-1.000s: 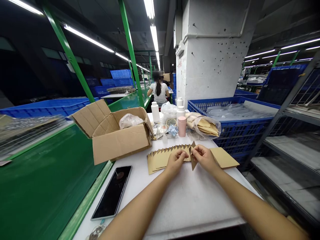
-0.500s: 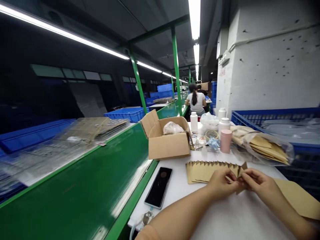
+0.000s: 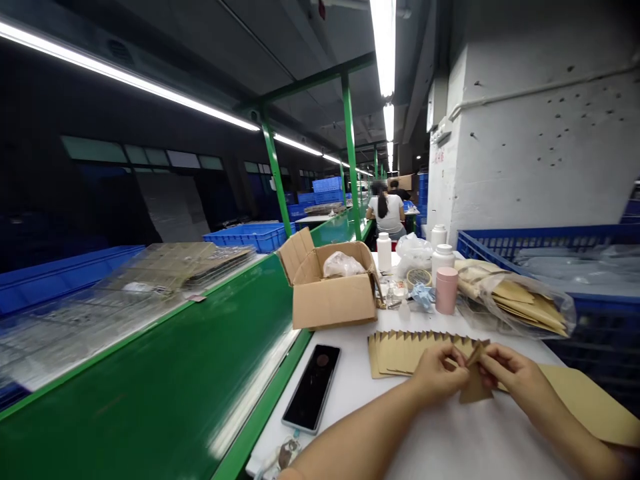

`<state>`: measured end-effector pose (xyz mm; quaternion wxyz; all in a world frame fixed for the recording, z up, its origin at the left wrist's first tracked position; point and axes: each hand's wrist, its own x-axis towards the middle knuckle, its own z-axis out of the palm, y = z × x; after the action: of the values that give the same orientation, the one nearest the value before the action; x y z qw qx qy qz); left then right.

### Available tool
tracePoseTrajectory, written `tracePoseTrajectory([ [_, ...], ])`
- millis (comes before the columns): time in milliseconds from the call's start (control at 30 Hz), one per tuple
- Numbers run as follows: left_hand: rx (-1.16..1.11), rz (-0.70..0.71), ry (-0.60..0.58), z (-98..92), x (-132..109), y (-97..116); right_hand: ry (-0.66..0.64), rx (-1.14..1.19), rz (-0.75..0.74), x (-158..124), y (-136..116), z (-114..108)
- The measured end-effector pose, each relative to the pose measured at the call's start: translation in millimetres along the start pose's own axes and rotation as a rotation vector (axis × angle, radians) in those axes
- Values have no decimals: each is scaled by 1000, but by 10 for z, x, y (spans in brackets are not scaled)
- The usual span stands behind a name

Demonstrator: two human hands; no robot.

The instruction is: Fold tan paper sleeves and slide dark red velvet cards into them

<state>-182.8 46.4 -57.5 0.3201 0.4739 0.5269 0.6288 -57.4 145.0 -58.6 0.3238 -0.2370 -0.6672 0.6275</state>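
Between both hands is a brown kraft paper envelope (image 3: 476,392), its top edge bent up into a pointed fold. My left hand (image 3: 441,371) pinches it from the left, fingers curled. From the other side, my right hand (image 3: 515,375) grips the fold between thumb and fingers. Just behind the hands, a fanned row of kraft envelopes (image 3: 400,353) with zigzag upper edges lies on the white table (image 3: 450,440). More flat kraft paper (image 3: 590,399) lies partly under my right forearm.
A phone (image 3: 313,388) lies left of my arm, beside the green conveyor (image 3: 200,360). Behind stand an open cardboard box (image 3: 334,303), a pink jar (image 3: 447,291), white bottles (image 3: 443,259) and a plastic bag of kraft envelopes (image 3: 525,300). A blue crate (image 3: 550,237) borders the right; a person (image 3: 386,212) sits farther off.
The held envelope has tipped and come nearer me, showing more of its lower part. Both hands keep their pinch on it. The whole view has shifted slightly.
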Motion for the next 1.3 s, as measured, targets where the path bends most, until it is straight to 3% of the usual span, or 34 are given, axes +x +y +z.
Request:
tracePoseTrajectory([
  [200,-150,53,-53,-41,57,89,8,-8,-31,-41,-283,70],
  [367,-178,28,-89,-51,94,103,24,16,-18,-23,-347,75],
  [633,56,70,-206,-15,74,205,3,-14,-45,-46,-393,80],
  [867,183,135,-205,-33,50,206,40,7,-68,-47,-375,49],
  [1000,189,132,-200,-26,44,176,122,-170,-113,-66,-358,58],
  [1167,176,127,-143,-17,40,166,423,-626,-495,-94,-428,38],
  [1233,160,114,-144,-14,34,175,383,-685,-546,-100,-456,28],
  [1300,153,110,-143,-9,26,185,294,-629,-468,-105,-462,29],
])
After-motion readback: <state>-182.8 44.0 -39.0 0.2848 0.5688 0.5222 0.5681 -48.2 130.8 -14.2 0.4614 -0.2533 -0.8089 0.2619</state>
